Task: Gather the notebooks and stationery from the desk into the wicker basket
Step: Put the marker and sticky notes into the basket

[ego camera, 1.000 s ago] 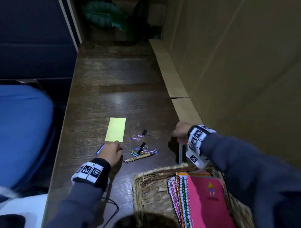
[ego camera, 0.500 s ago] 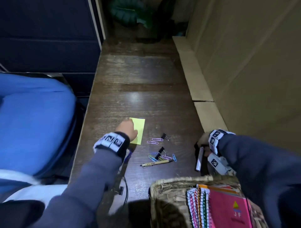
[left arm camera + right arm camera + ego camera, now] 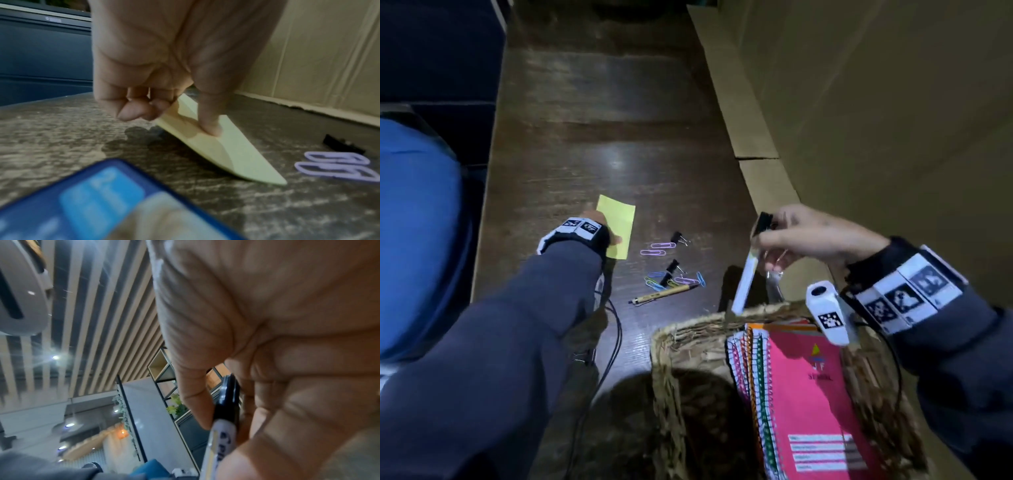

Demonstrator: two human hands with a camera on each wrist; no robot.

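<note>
My left hand rests on the yellow sticky pad on the dark wooden desk. In the left wrist view the thumb presses on top of the sticky pad and the curled fingers lift its left edge. My right hand holds a white marker with a black cap, tilted above the far rim of the wicker basket. Thumb and fingers grip the marker. Spiral notebooks lie in the basket, a pink one on top.
Coloured paper clips, two purple clips, two black binder clips and a wooden pen lie between my hands. A blurred blue item is near my left wrist. Cardboard lines the right; a blue chair stands left.
My left hand moved forward from beside the blue item onto the yellow pad. My right hand picked the marker up off the desk and raised it over the basket rim.
</note>
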